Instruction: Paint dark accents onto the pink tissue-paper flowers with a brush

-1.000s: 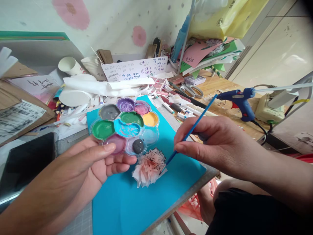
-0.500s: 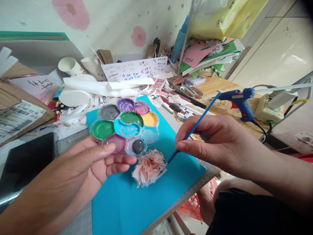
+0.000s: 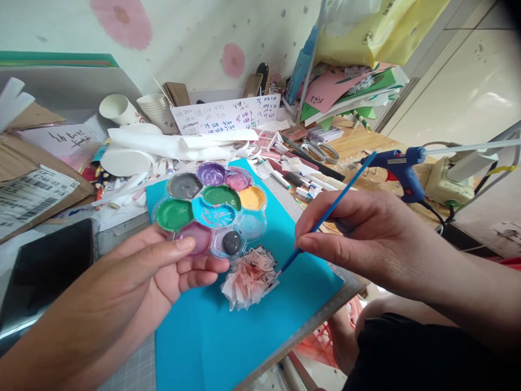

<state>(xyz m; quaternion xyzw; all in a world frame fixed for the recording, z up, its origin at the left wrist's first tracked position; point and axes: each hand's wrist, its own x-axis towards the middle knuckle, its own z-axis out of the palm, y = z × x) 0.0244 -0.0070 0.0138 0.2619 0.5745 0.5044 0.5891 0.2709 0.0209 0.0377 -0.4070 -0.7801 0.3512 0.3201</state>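
Observation:
My left hand (image 3: 163,266) grips a clear flower-shaped paint palette (image 3: 215,214) by its near edge, thumb on top at the pinkish well. Its wells hold grey, purple, pink, green, yellow and blue paint. Between thumb and fingers of my right hand (image 3: 337,233) is a thin blue paintbrush (image 3: 325,214), slanted with its tip down. The bristles touch the right edge of a ruffled pale-pink paper flower (image 3: 248,279), whose upper petal edges carry dark marks. Under the flower lies a bright blue sheet (image 3: 211,336), partly covered by the palette and my left hand.
A blue hot glue gun (image 3: 401,165) stands at the right beside a power adapter (image 3: 451,176). Scissors (image 3: 319,151), markers and paper scraps crowd the back. Paper cups (image 3: 118,110), a cardboard box (image 3: 36,179) and a dark tablet-like panel (image 3: 46,271) are at left.
The brush has tilted slightly, its upper end shifting right, while its tip stays at the flower's right edge. The whole view has shifted a little; the palette remains in my left hand.

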